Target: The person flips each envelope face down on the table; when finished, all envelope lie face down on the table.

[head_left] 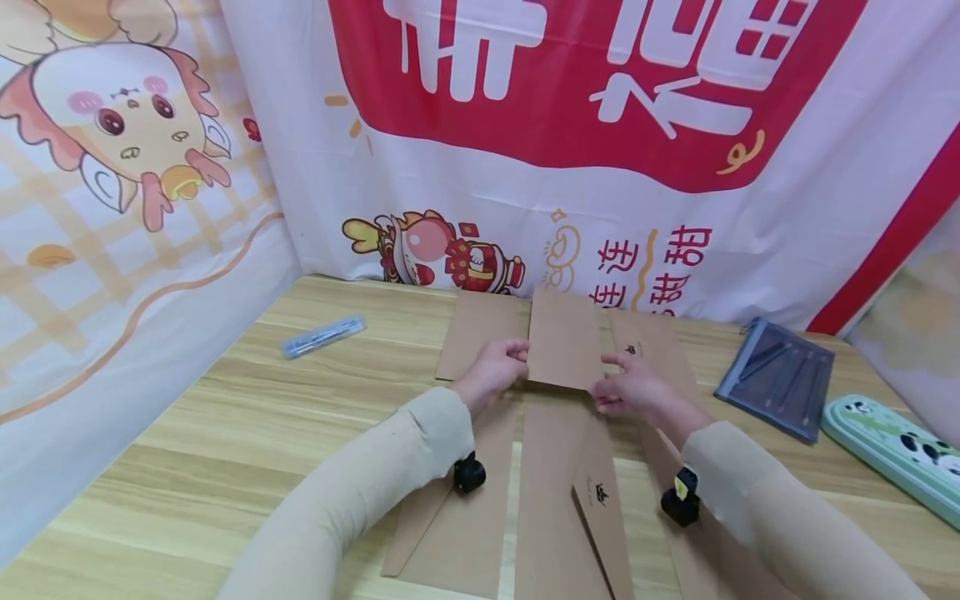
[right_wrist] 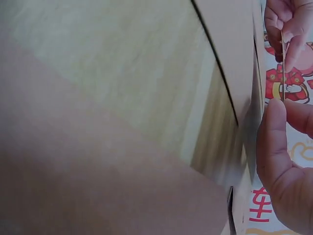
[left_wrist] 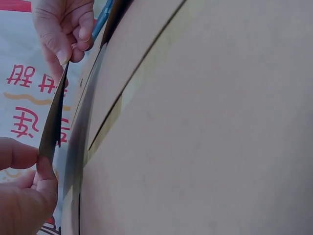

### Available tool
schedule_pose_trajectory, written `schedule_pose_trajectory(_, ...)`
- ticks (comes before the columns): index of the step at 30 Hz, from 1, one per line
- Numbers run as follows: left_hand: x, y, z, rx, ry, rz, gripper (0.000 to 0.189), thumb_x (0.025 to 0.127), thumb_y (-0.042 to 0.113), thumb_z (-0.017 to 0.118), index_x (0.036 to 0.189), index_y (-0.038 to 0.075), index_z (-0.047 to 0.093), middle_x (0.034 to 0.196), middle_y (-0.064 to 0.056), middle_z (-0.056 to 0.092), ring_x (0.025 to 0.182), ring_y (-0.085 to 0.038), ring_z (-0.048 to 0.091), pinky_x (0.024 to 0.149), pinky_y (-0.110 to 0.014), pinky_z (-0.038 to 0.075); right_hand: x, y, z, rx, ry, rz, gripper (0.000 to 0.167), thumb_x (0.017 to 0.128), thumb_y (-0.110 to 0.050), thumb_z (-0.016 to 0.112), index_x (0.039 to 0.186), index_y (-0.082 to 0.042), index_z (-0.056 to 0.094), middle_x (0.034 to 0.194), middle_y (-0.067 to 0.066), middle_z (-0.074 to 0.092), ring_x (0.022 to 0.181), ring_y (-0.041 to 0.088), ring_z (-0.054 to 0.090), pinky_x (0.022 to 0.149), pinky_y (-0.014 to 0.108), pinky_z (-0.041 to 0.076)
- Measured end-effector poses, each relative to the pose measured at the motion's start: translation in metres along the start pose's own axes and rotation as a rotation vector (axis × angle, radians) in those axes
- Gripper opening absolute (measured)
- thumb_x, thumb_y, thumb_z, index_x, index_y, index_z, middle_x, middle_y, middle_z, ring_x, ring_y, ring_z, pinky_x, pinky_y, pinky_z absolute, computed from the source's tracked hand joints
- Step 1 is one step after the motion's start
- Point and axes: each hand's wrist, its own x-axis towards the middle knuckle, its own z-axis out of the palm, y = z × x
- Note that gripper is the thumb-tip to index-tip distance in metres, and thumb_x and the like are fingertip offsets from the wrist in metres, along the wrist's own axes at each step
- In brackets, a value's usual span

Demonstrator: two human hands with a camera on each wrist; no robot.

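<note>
A brown kraft-paper envelope [head_left: 564,337] is held raised and tilted above the back of the table. My left hand [head_left: 495,367] pinches its left edge between thumb and fingers. On the opposite side my right hand [head_left: 630,385] pinches the right edge near the lower corner. Seen nearly edge-on in the left wrist view, the envelope [left_wrist: 51,117] spans both hands. More kraft envelopes lie around it: a back left one [head_left: 477,329], a back right one [head_left: 652,337], a front left one [head_left: 465,525] and a front middle one [head_left: 551,483] whose printed flap stands slightly lifted.
At the left on the wooden table [head_left: 225,433] lies a slim clear pack of pens [head_left: 324,336]. To the right are a dark mesh zip pouch [head_left: 780,379] with pens inside and a green panda pencil case [head_left: 892,450]. A printed cloth [head_left: 465,167] hangs behind.
</note>
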Motion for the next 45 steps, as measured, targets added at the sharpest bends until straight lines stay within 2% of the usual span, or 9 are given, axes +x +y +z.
schedule_pose_trajectory(6,0.0,-0.003,-0.001,0.06,-0.033,-0.034,0.054,0.078,-0.014,0.052,0.131,-0.006,0.046,0.127,-0.018,0.053,0.115,-0.023,0.048,0.098,-0.034,0.044,0.004,0.004,0.001,-0.015,0.004,0.005,0.076,0.085,0.005,0.056,0.145,0.006,0.009,0.083,0.01,0.058,0.064,0.014,0.059,0.063,0.025,0.055)
schedule_pose_trajectory(13,0.0,-0.004,-0.002,0.087,-0.035,-0.057,0.053,0.08,-0.012,0.053,0.132,-0.005,0.045,0.129,-0.019,0.052,0.117,-0.024,0.048,0.1,-0.037,0.042,0.006,0.005,0.003,-0.013,-0.001,0.043,0.076,0.086,0.004,0.056,0.146,0.004,0.009,0.075,0.01,0.058,0.058,0.013,0.057,0.056,0.024,0.053)
schedule_pose_trajectory(19,0.0,-0.003,-0.002,0.127,-0.028,-0.048,0.049,0.078,-0.013,0.053,0.127,-0.006,0.05,0.107,-0.012,0.052,0.093,-0.019,0.044,0.081,-0.027,0.043,0.006,0.007,0.005,-0.028,0.003,0.082,0.075,0.088,-0.001,0.057,0.146,0.0,0.011,0.07,0.008,0.059,0.052,0.011,0.055,0.051,0.023,0.052)
schedule_pose_trajectory(21,-0.001,-0.003,-0.002,0.133,-0.031,-0.051,0.051,0.078,-0.013,0.054,0.128,-0.007,0.048,0.108,-0.012,0.053,0.095,-0.019,0.046,0.085,-0.028,0.044,0.007,0.008,0.006,-0.045,0.005,0.089,0.075,0.088,-0.002,0.058,0.146,0.0,0.011,0.069,0.007,0.059,0.052,0.01,0.055,0.051,0.023,0.052)
schedule_pose_trajectory(24,-0.002,-0.003,-0.002,0.131,-0.035,-0.062,0.056,0.078,-0.013,0.054,0.133,-0.005,0.044,0.121,-0.015,0.054,0.106,-0.02,0.048,0.097,-0.033,0.043,0.007,0.008,0.006,-0.072,0.014,0.102,0.075,0.088,-0.004,0.059,0.146,0.0,0.013,0.066,0.005,0.058,0.051,0.01,0.055,0.05,0.023,0.052)
schedule_pose_trajectory(27,-0.003,-0.003,-0.002,0.135,-0.043,-0.052,0.056,0.079,-0.011,0.055,0.133,-0.006,0.043,0.125,-0.018,0.052,0.112,-0.024,0.049,0.099,-0.036,0.043,0.007,0.008,0.006,-0.093,0.019,0.112,0.076,0.087,-0.005,0.06,0.146,0.0,0.013,0.066,0.005,0.058,0.052,0.01,0.056,0.051,0.023,0.052)
schedule_pose_trajectory(37,-0.005,0.006,0.007,0.13,-0.047,0.013,0.057,0.079,-0.009,0.056,0.134,-0.002,0.044,0.125,-0.018,0.052,0.105,-0.021,0.052,0.087,-0.029,0.05,-0.007,-0.003,-0.007,-0.112,0.055,0.03,0.076,0.089,-0.007,0.057,0.147,-0.001,0.009,0.077,0.008,0.06,0.062,0.015,0.057,0.059,0.027,0.054)
schedule_pose_trajectory(42,-0.005,0.017,0.017,0.12,-0.038,0.058,0.053,0.08,-0.006,0.058,0.132,-0.003,0.047,0.123,-0.019,0.055,0.107,-0.023,0.054,0.09,-0.03,0.049,-0.017,-0.007,-0.019,-0.183,0.102,-0.033,0.072,0.09,-0.013,0.058,0.145,0.001,0.015,0.083,0.01,0.062,0.067,0.014,0.06,0.065,0.031,0.056)
schedule_pose_trajectory(45,-0.005,0.022,0.027,0.078,-0.023,0.078,0.049,0.081,-0.006,0.059,0.129,-0.002,0.051,0.121,-0.019,0.056,0.108,-0.024,0.055,0.09,-0.03,0.049,-0.022,-0.007,-0.029,-0.209,0.118,-0.045,0.07,0.091,-0.016,0.056,0.145,0.003,0.015,0.09,0.014,0.062,0.069,0.015,0.062,0.068,0.032,0.057)
